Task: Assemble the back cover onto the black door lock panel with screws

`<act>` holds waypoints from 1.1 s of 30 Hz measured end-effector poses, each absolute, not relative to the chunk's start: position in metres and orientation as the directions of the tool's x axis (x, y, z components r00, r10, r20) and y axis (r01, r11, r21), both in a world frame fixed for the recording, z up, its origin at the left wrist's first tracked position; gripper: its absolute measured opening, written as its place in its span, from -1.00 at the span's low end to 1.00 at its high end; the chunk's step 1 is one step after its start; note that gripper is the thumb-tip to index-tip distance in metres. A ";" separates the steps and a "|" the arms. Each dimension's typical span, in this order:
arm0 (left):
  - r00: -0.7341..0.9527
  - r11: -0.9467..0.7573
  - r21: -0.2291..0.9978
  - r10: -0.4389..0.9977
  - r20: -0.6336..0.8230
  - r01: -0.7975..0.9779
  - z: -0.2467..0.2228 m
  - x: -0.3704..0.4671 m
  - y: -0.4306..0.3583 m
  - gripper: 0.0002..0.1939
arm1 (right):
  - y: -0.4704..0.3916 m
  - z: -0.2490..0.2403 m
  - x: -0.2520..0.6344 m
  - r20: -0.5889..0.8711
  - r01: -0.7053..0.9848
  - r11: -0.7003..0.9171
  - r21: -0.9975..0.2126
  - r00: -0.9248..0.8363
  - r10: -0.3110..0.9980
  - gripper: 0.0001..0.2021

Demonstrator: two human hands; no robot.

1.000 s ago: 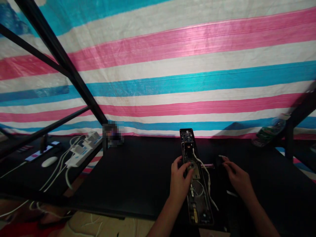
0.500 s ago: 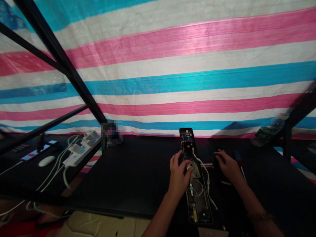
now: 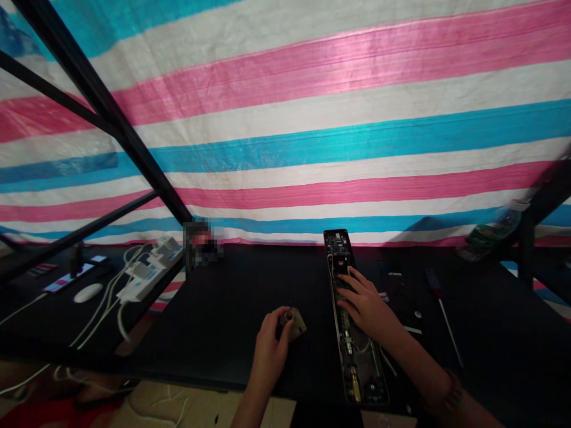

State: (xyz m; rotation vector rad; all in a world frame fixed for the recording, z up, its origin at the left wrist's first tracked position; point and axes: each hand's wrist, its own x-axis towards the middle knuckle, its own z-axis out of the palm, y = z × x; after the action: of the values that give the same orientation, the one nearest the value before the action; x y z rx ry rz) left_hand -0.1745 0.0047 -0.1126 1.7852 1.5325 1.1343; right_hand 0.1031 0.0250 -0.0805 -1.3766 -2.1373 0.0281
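Note:
A long, narrow black casing (image 3: 362, 380) lies open on the dark table, with a circuit board (image 3: 338, 242) at its far end and brass-coloured fittings (image 3: 355, 383) near its close end. To its left, my left hand (image 3: 271, 342) pinches a small squarish metal plate (image 3: 297, 324) with a round part on it, just over the table. My right hand (image 3: 363, 300) reaches across the middle of the casing, palm down, fingers spread over the inner parts. What lies under those fingers is partly hidden.
A screwdriver (image 3: 441, 303) and small loose parts lie right of the casing. A plastic bottle (image 3: 491, 235) rests at the far right. Left are a power strip (image 3: 145, 276), white cables, a mouse (image 3: 88, 293), a phone (image 3: 66, 279) and a black metal frame (image 3: 134, 142).
My left hand has lifted the metal plate out of the casing and carried it left. My right hand has moved left from the table onto the casing.

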 end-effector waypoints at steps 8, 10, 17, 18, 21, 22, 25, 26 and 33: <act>0.173 -0.323 0.636 0.942 0.288 0.701 -0.116 -0.185 0.000 -0.78 | 0.022 -0.084 0.121 0.568 0.736 0.555 -0.388 -0.282 0.773 -0.82; 0.176 -0.324 0.597 0.939 0.294 0.733 -0.115 -0.182 0.001 -0.77 | 0.020 -0.080 0.120 0.579 0.743 0.555 -0.375 -0.280 0.766 -0.84; 0.071 -0.294 0.678 0.939 0.336 0.674 -0.109 -0.175 -0.002 -0.75 | 0.020 -0.070 0.138 0.659 0.727 0.473 -0.497 -0.038 0.752 -0.78; 0.046 -0.292 0.697 0.936 0.349 0.655 -0.106 -0.170 -0.003 -0.77 | 0.020 -0.072 0.148 0.640 0.737 0.412 -0.536 0.036 0.768 -0.76; 0.059 -0.328 0.741 0.929 0.365 0.586 -0.093 -0.145 -0.004 -0.77 | 0.016 -0.087 0.182 0.570 0.782 0.212 -0.587 0.212 0.794 -0.67; 0.095 -0.350 0.750 0.927 0.362 0.562 -0.087 -0.136 -0.003 -0.76 | 0.012 -0.095 0.191 0.539 0.789 0.161 -0.592 0.240 0.807 -0.64; 0.228 -0.422 0.754 0.907 0.355 0.504 -0.069 -0.105 0.010 -0.74 | -0.008 -0.123 0.203 0.434 0.791 0.094 -0.604 0.228 0.872 -0.63; 0.264 -0.450 0.745 0.893 0.365 0.492 -0.064 -0.096 0.018 -0.73 | -0.017 -0.132 0.202 0.407 0.793 0.094 -0.603 0.203 0.891 -0.64; 0.316 -0.552 0.607 0.831 0.458 0.572 -0.054 -0.052 0.084 -0.55 | -0.047 -0.158 0.190 0.460 0.853 0.209 -0.478 0.040 0.887 -0.72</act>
State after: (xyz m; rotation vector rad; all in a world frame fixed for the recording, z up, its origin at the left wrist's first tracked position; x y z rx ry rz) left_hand -0.0520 0.0836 -0.0536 2.2553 1.2561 1.0883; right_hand 0.1902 -0.0469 -0.1582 -1.6247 -1.7898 0.0624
